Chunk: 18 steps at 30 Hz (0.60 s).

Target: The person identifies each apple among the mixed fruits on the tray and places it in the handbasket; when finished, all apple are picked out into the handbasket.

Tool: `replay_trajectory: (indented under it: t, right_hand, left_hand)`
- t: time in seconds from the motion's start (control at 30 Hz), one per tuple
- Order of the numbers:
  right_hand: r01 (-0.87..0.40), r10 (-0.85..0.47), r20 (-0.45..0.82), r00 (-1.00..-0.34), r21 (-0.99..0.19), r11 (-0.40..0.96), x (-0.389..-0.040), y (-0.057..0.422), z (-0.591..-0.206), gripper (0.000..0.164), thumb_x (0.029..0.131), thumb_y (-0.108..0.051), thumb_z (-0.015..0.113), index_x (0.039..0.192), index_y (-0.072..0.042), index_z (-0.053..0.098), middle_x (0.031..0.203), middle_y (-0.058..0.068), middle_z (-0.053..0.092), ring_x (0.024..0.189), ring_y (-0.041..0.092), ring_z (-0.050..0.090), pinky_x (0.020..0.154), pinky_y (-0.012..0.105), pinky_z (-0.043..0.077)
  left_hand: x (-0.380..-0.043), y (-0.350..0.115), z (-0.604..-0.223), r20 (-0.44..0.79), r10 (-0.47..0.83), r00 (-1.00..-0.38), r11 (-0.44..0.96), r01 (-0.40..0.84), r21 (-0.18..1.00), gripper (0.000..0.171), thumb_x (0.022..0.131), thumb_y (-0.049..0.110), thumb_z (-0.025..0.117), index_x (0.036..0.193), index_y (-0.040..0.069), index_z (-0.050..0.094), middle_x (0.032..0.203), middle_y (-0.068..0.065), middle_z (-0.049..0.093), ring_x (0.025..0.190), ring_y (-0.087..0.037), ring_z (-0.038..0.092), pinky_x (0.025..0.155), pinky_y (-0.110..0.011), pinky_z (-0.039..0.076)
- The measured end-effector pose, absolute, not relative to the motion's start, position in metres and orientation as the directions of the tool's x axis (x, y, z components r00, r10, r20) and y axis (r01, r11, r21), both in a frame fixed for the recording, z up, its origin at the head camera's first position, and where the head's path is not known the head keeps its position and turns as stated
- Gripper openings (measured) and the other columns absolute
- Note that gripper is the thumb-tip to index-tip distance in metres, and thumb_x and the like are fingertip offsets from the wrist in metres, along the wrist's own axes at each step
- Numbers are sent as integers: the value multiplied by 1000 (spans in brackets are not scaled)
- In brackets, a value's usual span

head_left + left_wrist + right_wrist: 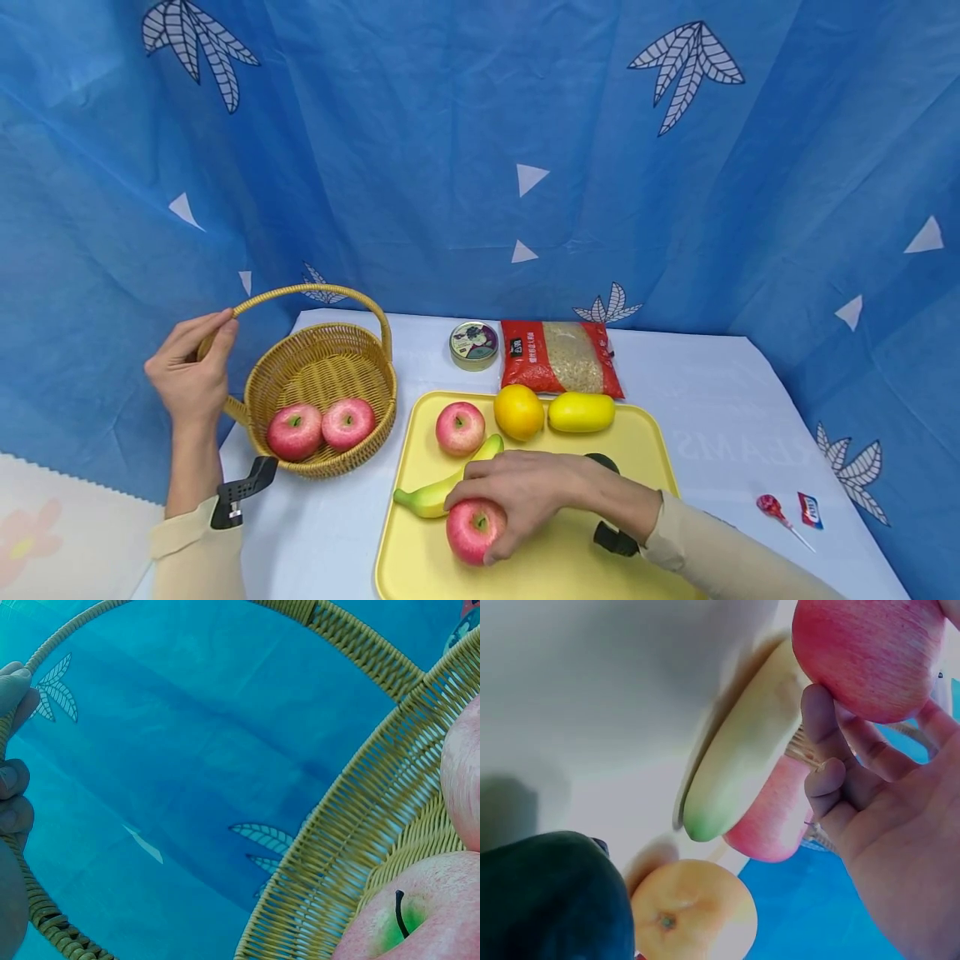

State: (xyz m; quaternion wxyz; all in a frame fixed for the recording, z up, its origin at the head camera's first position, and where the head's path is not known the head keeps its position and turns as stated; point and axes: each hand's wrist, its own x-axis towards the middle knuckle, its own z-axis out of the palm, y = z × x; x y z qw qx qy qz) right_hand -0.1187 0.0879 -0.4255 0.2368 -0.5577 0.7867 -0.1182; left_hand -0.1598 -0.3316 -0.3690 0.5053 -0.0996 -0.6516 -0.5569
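My left hand (193, 362) grips the arched handle (315, 289) of a wicker basket (327, 337); its thumb and curled fingers also show in the left wrist view. Two red apples (295, 432) lie inside the basket. Over the left part of a yellow tray (660, 433), my right hand (521, 492) holds another red apple (472, 533) between thumb and fingers. A banana (431, 500) lies just beyond that apple, partly covered by the hand. In the right wrist view, the held apple (870, 660) shows at the fingertips, beside the banana (742, 750).
Another apple (460, 428), an orange (519, 412) and a yellow oblong fruit (581, 412) line the tray's far side. A dark green fruit (555, 900) sits near my right wrist. Behind stand a round tin (474, 345) and a red bag (558, 358); a lollipop (772, 507) and small packet (810, 510) lie right.
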Motion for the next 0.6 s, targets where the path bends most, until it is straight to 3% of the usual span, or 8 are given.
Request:
replay_trajectory:
  t: [0.2, 0.6]
  right_hand:
    - [-798, -922, -232, -309, -465, 384, -122, 88, -420, 69, 80, -65, 73, 141, -43, 50, 121, -18, 52, 98, -3, 50, 84, 19, 46]
    - [-829, -936, -144, -320, -436, 351, -128, 88, -411, 70, 80, -67, 71, 140, -38, 52, 119, -18, 53, 94, -4, 51, 82, 16, 46]
  left_hand:
    - [-159, -330, -368, 769, -435, -469, 356, 695, 625, 16, 84, -14, 72, 100, -15, 73, 95, -19, 75, 82, -9, 70, 74, -15, 53]
    - [-159, -329, -368, 767, -437, -470, 358, 692, 628, 16, 84, -13, 72, 100, -14, 74, 95, -19, 75, 81, -9, 69, 73, -14, 53]
